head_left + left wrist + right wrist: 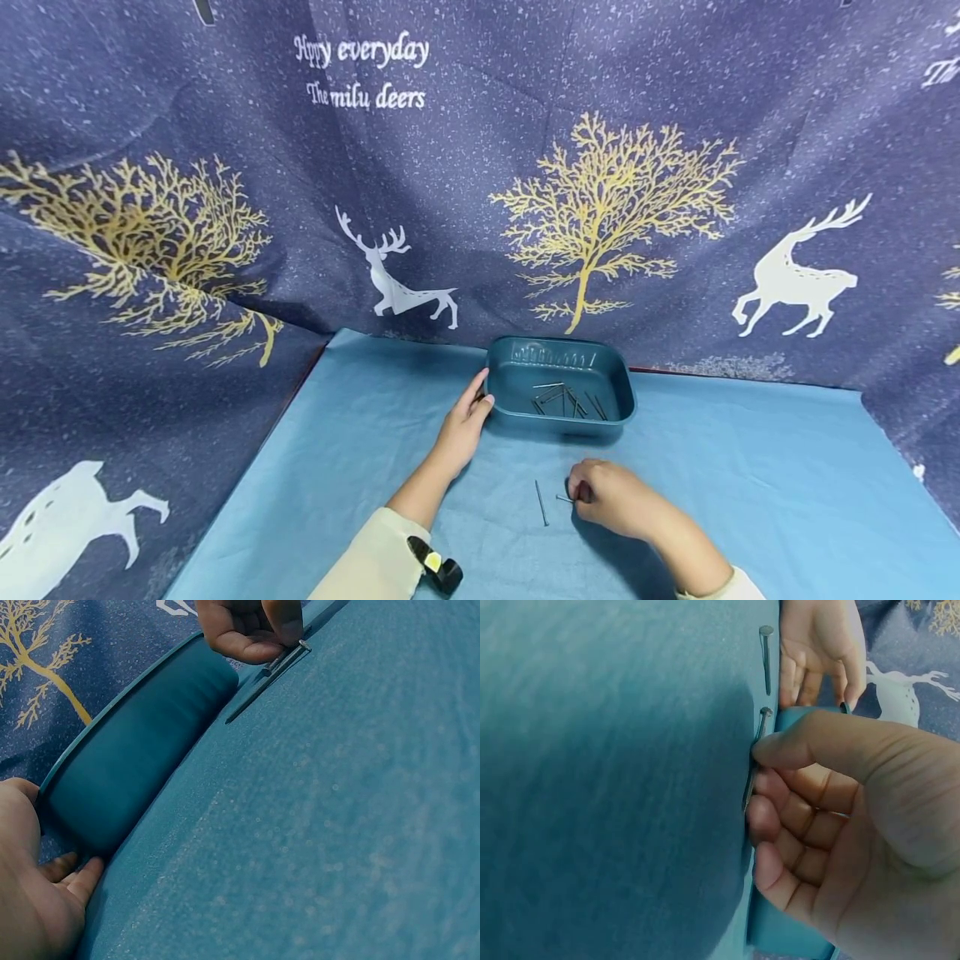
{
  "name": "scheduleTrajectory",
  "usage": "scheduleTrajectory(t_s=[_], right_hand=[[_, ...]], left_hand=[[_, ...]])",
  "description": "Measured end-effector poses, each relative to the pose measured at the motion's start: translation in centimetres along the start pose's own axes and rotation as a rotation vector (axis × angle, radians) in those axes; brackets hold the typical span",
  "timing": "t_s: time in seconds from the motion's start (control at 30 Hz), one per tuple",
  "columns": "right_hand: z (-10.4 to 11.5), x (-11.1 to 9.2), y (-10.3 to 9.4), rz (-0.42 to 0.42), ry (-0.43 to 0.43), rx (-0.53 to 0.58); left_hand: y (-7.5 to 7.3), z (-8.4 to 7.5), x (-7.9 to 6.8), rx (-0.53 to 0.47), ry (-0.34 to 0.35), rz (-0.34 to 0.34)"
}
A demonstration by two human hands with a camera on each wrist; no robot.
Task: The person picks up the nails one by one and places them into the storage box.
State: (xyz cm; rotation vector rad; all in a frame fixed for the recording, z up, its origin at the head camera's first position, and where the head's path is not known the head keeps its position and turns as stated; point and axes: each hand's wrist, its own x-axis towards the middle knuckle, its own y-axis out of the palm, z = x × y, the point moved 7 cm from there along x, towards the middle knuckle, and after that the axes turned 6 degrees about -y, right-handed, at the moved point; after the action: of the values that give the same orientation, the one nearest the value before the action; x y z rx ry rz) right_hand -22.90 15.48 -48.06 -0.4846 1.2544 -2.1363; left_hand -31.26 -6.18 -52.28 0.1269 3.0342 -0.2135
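Observation:
A deep teal tray (558, 427) stands at the back of the blue cloth, several dark nails (576, 402) lying on its bottom. My left hand (459, 429) is at the tray's left end, fingers extended against its outer wall; in the left wrist view its fingertips (86, 879) reach the lower corner. In front of the tray, my right hand (615, 498) pinches a nail (763, 724) between thumb and fingers, low over the cloth, the flat head sticking out. Just left of that hand, a second nail (542, 503) lies loose on the cloth.
Blue cloth (750, 467) covers the table. Behind the tray hangs a dark blue curtain (465, 167) printed with deer and yellow trees, its lower edge close to the tray's back. A black strap device (437, 567) sits on the left sleeve.

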Motion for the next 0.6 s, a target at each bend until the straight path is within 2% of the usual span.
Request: scheduleTrajectory(t_s=[0.6], right_hand=[[-0.19,-0.01,-0.08,-0.013,-0.004,0.032]], left_hand=[[0.02,-0.03,-0.09,0.008,-0.01,-0.005]])
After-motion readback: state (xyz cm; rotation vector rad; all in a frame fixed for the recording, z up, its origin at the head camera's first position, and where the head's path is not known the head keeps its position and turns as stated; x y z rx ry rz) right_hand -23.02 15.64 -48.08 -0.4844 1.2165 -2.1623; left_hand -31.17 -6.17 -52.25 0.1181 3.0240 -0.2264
